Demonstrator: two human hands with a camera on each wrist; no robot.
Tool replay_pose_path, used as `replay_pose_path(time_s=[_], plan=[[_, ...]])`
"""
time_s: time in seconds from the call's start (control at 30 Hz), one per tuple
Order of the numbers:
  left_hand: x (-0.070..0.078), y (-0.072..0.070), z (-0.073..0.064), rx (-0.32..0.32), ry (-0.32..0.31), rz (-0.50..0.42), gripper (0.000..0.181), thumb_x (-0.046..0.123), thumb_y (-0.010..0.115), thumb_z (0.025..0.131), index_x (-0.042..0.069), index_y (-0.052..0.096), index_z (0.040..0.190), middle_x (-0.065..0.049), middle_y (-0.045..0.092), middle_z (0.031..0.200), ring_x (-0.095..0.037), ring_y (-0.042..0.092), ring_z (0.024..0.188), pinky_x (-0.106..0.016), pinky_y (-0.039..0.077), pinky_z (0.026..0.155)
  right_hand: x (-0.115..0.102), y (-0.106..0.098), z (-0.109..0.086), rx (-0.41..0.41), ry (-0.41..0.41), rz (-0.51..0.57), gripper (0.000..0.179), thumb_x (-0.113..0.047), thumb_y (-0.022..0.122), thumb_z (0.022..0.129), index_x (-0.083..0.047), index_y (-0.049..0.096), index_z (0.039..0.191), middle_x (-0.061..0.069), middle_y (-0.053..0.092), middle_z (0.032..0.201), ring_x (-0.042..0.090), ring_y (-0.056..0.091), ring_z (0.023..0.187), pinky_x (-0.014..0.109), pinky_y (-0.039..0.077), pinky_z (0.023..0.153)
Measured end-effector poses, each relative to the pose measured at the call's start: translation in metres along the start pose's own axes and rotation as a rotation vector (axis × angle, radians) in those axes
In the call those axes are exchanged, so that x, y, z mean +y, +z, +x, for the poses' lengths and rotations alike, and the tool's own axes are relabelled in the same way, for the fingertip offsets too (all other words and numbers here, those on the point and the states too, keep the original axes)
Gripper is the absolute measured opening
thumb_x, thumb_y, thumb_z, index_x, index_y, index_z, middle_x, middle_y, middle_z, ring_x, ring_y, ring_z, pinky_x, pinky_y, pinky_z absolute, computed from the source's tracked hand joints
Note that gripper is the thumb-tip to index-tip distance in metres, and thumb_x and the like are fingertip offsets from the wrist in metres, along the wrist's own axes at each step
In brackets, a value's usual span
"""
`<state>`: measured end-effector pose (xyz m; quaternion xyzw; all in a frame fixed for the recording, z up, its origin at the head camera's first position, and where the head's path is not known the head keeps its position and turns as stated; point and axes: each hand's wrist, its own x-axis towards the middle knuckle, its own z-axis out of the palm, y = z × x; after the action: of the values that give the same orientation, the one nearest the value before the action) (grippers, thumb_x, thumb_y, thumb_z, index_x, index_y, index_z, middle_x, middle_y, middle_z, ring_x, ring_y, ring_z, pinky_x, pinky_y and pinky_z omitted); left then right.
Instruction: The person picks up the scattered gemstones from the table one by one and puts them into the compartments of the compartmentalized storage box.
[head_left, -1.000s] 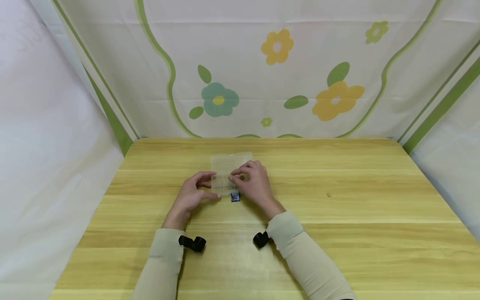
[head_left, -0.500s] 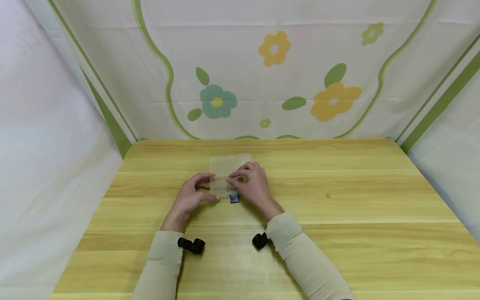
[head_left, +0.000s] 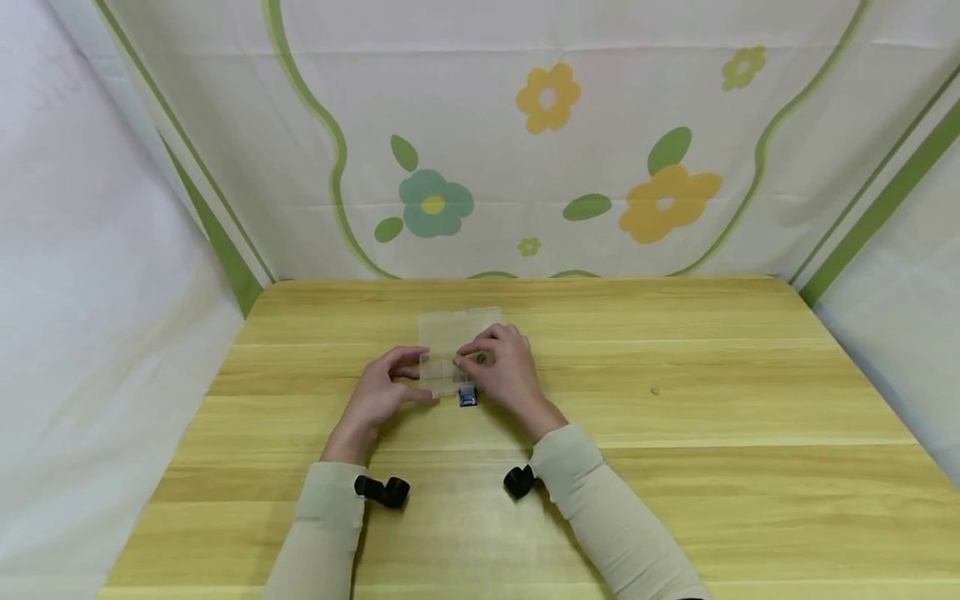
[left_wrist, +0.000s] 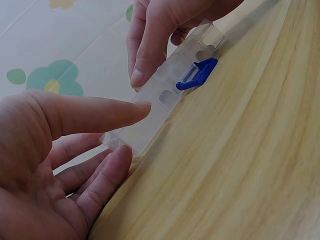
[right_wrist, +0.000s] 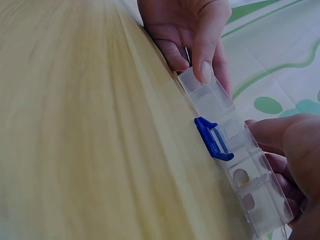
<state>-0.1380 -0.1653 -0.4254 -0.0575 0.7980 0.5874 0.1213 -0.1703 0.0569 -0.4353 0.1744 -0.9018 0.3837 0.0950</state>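
A clear plastic compartment box (head_left: 433,377) lies on the table, its lid (head_left: 446,327) opened away toward the back. On its front edge hangs a blue latch (left_wrist: 200,75). My left hand (head_left: 378,392) grips the left end, thumb on the near side and fingers on the far side. Over the middle compartments, my right hand (head_left: 506,367) pinches a small brownish piece (left_wrist: 136,89) between thumb and forefinger, mostly hidden by the fingertips. Small round stone-like pieces (right_wrist: 240,177) lie in some of the compartments.
A small pale stone-like piece (head_left: 655,391) lies alone on the wooden table (head_left: 720,500) to the right. A white cloth with printed flowers (head_left: 480,150) stands behind the table, with more white cloth (head_left: 97,333) along the left side.
The head view has shifted slightly. Both hands keep nearly the same place at the box, and the right fingertips stay over the middle compartments.
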Motion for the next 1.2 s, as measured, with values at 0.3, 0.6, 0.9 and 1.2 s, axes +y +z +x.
replay_pose_path(time_s=[0.3, 0.6, 0.9, 1.2], plan=[[0.000, 0.002, 0.001, -0.004, 0.004, -0.006, 0.075, 0.005, 0.092, 0.079, 0.018, 0.064, 0.148, -0.010, 0.062, 0.150, -0.030, 0.055, 0.126, -0.045, 0.042, 0.107, 0.002, -0.006, 0.001, -0.030, 0.062, 0.065, 0.010, -0.026, 0.085, 0.094, -0.017, 0.086, 0.097, 0.002, 0.072, 0.103, 0.024, 0.058, 0.103, 0.043, 0.043, 0.094], [0.003, 0.002, -0.002, 0.008, -0.003, -0.018, 0.076, 0.002, 0.092, 0.078, 0.016, 0.064, 0.148, -0.011, 0.062, 0.149, -0.029, 0.055, 0.124, -0.039, 0.042, 0.103, 0.011, -0.023, 0.000, -0.010, 0.153, 0.264, 0.005, -0.024, 0.085, 0.094, -0.019, 0.085, 0.094, -0.002, 0.076, 0.100, 0.021, 0.062, 0.106, 0.042, 0.050, 0.092], [0.002, 0.000, -0.002, 0.015, 0.003, -0.002, 0.076, 0.002, 0.091, 0.078, 0.016, 0.064, 0.147, -0.010, 0.062, 0.151, -0.029, 0.056, 0.125, -0.040, 0.042, 0.105, 0.031, -0.048, -0.006, 0.005, 0.180, 0.219, 0.006, -0.021, 0.084, 0.094, -0.016, 0.085, 0.096, 0.003, 0.077, 0.102, 0.024, 0.064, 0.106, 0.039, 0.049, 0.089], [0.003, 0.002, -0.003, 0.009, 0.014, -0.004, 0.078, 0.002, 0.092, 0.077, 0.014, 0.063, 0.148, -0.013, 0.062, 0.150, -0.030, 0.056, 0.125, -0.037, 0.041, 0.101, 0.048, -0.075, -0.010, 0.019, 0.212, 0.175, 0.006, -0.024, 0.084, 0.095, -0.018, 0.085, 0.095, 0.001, 0.077, 0.104, 0.023, 0.064, 0.106, 0.038, 0.049, 0.088]])
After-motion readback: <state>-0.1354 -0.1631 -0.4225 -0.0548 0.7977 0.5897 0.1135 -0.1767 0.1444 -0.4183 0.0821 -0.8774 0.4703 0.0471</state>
